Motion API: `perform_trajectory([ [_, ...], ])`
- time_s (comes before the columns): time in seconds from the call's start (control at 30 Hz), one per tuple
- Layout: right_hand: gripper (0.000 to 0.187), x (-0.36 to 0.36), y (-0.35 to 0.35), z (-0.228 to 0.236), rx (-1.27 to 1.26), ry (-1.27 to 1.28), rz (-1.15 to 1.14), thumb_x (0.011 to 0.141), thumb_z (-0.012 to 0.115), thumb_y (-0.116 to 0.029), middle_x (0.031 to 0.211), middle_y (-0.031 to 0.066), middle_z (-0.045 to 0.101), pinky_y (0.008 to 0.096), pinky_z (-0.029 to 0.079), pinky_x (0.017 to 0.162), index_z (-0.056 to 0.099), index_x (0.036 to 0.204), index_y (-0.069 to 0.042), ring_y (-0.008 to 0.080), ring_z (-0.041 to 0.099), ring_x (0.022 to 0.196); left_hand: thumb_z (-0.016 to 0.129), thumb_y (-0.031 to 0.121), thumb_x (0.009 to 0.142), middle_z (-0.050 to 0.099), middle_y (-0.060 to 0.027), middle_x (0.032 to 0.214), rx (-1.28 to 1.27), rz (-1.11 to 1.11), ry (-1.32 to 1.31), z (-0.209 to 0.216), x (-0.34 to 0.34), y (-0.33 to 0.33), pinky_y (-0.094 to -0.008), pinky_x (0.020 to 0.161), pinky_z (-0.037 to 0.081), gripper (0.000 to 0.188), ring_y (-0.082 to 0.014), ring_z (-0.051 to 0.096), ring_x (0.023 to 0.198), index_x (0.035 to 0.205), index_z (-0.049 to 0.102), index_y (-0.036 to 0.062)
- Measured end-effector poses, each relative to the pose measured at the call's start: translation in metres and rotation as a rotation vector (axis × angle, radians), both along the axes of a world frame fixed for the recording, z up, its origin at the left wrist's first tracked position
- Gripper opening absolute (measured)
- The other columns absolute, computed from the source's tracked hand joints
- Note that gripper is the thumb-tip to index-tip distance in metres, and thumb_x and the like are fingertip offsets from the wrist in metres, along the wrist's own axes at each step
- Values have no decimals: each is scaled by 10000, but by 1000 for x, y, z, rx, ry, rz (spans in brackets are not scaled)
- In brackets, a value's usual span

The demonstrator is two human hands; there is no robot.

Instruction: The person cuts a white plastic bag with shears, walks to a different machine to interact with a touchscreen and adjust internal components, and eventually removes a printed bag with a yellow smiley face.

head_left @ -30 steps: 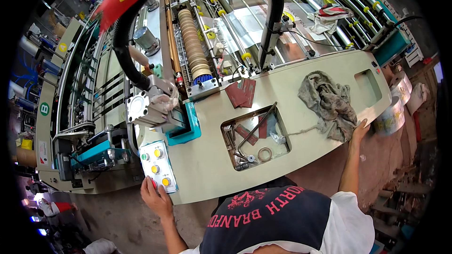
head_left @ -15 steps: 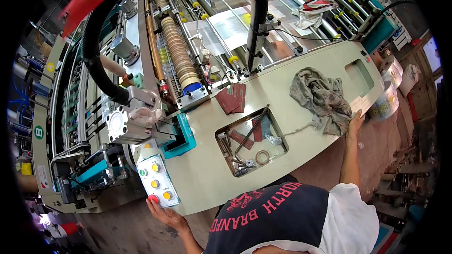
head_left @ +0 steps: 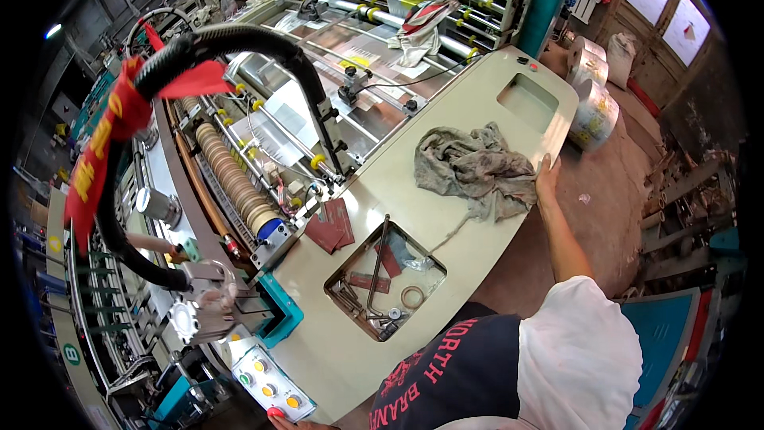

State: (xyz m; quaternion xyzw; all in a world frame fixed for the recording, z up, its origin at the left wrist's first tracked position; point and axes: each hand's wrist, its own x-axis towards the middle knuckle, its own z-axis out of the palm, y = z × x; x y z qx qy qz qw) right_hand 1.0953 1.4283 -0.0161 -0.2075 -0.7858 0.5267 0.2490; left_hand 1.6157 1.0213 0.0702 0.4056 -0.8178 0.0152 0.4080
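My left hand (head_left: 293,424) is at the lower edge, partly cut off, with its fingers at the red push button (head_left: 275,412) on the corner of a white control panel (head_left: 269,382). The panel also carries several yellow buttons and a green one. My right hand (head_left: 547,181) rests with stretched fingers against the outer edge of the beige machine cover (head_left: 446,247). Close beside it lies a crumpled grey, stained rag (head_left: 473,167). In the cover's recessed tray (head_left: 329,291) are a hex key (head_left: 378,267), a tan ring (head_left: 412,297), bolts and dark red pieces.
Dark red flat pieces (head_left: 329,227) lie above the tray. A black hose (head_left: 215,36) with a red cloth (head_left: 103,143) arches over the machine. Beyond are rollers (head_left: 235,175), clear film and a red-and-white cloth (head_left: 426,28). Printed film rolls (head_left: 595,115) stand on the floor at right.
The view has shifted, so the cover and control panel sit lower and the rag further left. My left hand has slid mostly out of view; both hands keep to the same spots on the machine.
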Motion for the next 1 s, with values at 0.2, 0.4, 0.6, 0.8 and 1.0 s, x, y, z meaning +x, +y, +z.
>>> perform_trajectory([
  [0.2,574,3,15,-6,-19,12,-29,974,426,-348,1331,260,442,379,350,1016,283,1392,19,344,449,1228,398,317,993,491,-282,1258,-78,-127,65,-4,0,-7,-418,862,489,489,-371,581,1026,1237,511,-91],
  [0.4,580,5,-15,3,-40,-13,18,972,424,-351,1341,263,435,382,349,1021,273,1401,8,347,443,1240,414,298,979,506,-279,1226,-105,-74,18,-2,5,-4,-431,855,485,466,-387,582,1014,1215,524,-88],
  [0.6,579,13,-12,20,7,-79,-24,967,434,-347,1333,260,447,384,355,1015,275,1402,1,345,455,1230,409,259,971,552,-269,1145,-113,-57,36,-3,-1,-6,-435,837,483,419,-391,591,979,1167,556,-82],
  [0.8,573,20,-9,31,22,-134,-55,966,437,-348,1327,253,455,394,373,991,280,1402,-11,348,470,1211,404,217,962,602,-259,1058,-139,-59,47,-6,-5,-5,-439,817,482,378,-395,601,941,1115,591,-74],
  [1.0,580,7,0,5,6,-75,-36,968,437,-342,1332,251,450,391,378,986,264,1408,-7,348,472,1209,380,172,960,591,-255,1104,-117,-16,47,4,-7,3,-441,874,447,371,-390,571,1010,1152,558,-92],
])
